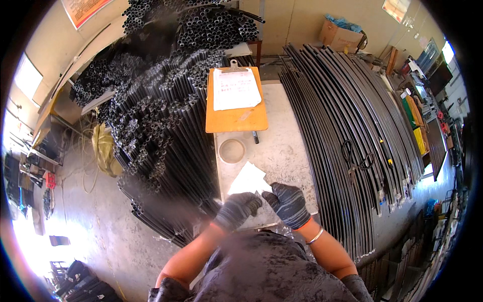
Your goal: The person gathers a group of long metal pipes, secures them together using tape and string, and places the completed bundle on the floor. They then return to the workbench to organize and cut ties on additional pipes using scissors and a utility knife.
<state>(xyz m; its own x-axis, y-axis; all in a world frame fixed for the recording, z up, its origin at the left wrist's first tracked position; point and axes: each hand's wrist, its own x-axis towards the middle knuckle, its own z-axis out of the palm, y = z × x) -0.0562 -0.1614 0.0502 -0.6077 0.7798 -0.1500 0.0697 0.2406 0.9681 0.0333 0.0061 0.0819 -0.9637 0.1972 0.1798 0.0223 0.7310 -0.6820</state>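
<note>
White paper, bright and seemingly in more than one piece, is pinched low over the pale worktop. My left hand, in a dark grey striped knit glove, has its fingers closed at the paper's lower edge. My right hand, gloved alike, closes on the paper's right corner. The fingertips of both hands nearly meet. Just beyond the paper lies a round shallow dish or ring. Farther off rests an orange-brown clipboard with a written sheet under its clip, and a black pen sticks out below it.
Stacked dark metal tubes rise on the left, ends toward me. Long dark bars lie along the right, carrying black-handled scissors and a yellow-black cutter. A cardboard box stands at the back; a yellowish sack sits left.
</note>
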